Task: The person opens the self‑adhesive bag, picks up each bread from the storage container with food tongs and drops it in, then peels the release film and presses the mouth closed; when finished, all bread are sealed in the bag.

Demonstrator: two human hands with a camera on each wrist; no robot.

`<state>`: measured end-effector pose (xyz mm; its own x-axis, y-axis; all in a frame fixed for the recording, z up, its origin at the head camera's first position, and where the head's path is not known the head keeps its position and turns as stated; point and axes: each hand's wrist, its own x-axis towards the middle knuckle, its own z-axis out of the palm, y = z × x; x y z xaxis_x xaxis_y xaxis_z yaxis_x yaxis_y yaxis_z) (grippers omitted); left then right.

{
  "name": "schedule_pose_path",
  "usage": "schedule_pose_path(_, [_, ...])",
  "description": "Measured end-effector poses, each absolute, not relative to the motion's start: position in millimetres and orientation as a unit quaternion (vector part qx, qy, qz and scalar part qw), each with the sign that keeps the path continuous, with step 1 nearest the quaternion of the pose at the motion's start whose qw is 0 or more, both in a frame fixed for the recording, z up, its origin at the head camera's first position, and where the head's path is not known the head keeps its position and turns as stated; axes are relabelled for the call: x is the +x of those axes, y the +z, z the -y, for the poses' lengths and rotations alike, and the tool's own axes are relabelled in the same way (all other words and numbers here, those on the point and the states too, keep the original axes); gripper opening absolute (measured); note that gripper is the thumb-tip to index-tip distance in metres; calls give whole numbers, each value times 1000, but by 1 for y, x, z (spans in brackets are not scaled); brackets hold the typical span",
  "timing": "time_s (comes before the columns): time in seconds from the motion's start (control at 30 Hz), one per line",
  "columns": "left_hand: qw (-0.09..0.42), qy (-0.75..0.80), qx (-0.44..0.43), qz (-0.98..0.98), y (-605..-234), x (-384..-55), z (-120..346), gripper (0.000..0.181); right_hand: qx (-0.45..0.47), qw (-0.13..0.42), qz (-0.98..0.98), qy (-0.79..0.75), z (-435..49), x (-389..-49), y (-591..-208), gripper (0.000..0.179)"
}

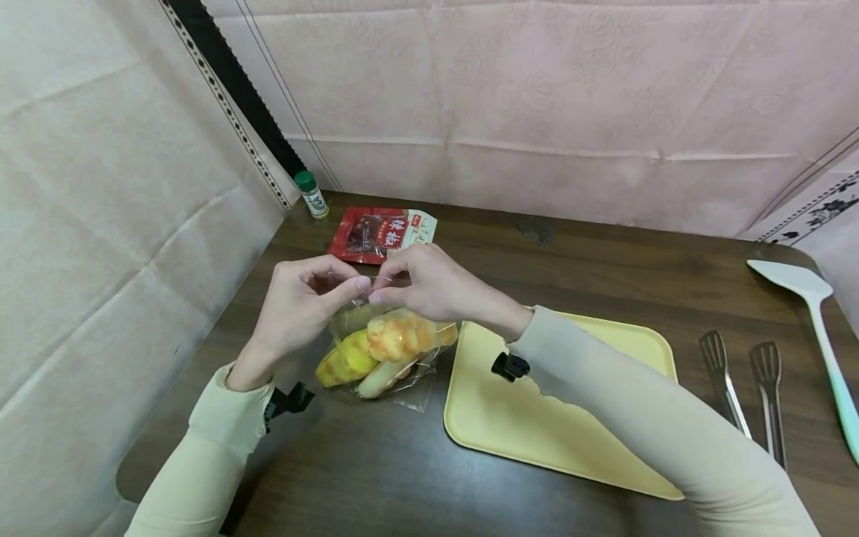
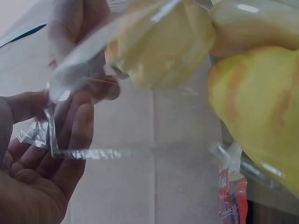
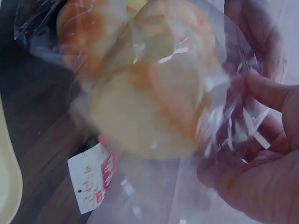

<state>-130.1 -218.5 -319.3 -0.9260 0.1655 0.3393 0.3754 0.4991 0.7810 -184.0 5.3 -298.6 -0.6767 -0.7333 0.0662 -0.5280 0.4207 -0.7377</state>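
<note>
A clear plastic bag (image 1: pixel 414 399) hangs over the dark table with several bread-like pieces inside. Among them show a yellow striped piece (image 1: pixel 345 359), a golden-brown bun (image 1: pixel 399 335) and a pale long piece (image 1: pixel 382 379). My left hand (image 1: pixel 295 302) pinches the bag's top edge between thumb and fingers. From the other side my right hand (image 1: pixel 432 283) pinches the same edge, the two sets of fingertips close together. Crumpled film shows between the left thumb and fingers in the left wrist view. In the right wrist view, the bun's plastic cover (image 3: pixel 215 116) bunches at the right hand's fingers.
A red food packet (image 1: pixel 376 235) lies just behind the hands, near a green-capped bottle (image 1: pixel 312 195). Under the right forearm is a yellow tray (image 1: pixel 483 418). Farther right lie two slotted metal utensils (image 1: pixel 718 358) and a white spatula (image 1: pixel 798 280). Cloth-covered walls border the table.
</note>
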Motion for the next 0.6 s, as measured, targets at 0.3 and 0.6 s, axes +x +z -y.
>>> schedule_pose_path(0.3, [73,-532,-182,824,-321,-129,219,4,-332,162,-854,-366,-24,-193,-308,13])
schedule_pose_path(0.6, [82,-543,-203,811,-325,-132,221,5,-302,176,-851,-392,-48,-197,-319,11])
